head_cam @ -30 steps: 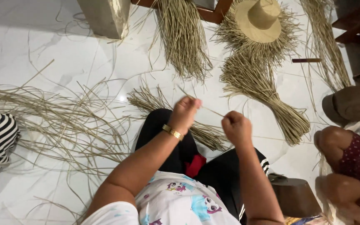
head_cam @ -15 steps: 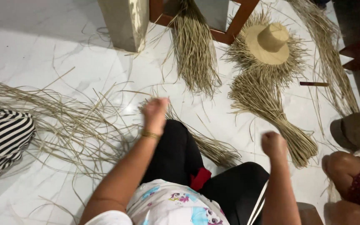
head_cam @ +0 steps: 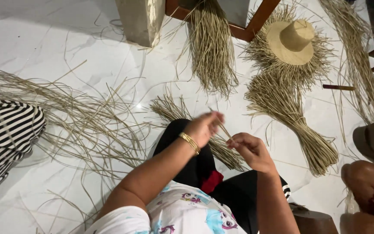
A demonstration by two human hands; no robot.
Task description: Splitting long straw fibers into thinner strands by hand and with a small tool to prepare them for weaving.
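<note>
My left hand (head_cam: 204,127), with a gold bangle (head_cam: 190,143) at the wrist, pinches a thin straw strand (head_cam: 222,125) above my black-clad knee. My right hand (head_cam: 249,149) sits just to its right and grips the lower end of the same strand. Both hands are close together, almost touching. Beneath them a small bundle of straw (head_cam: 174,110) lies across the white floor and passes under my leg.
Loose long straw (head_cam: 74,117) is spread over the floor at left, by a striped cloth (head_cam: 5,138). A tied straw bundle (head_cam: 291,117), an unfinished straw hat (head_cam: 293,39), another bundle (head_cam: 211,52) and a wooden frame (head_cam: 256,24) lie ahead. Another person's knee (head_cam: 364,182) is at right.
My hands were spread apart half a second ago; they have come together over my knee on the strand. The view has shifted down slightly.
</note>
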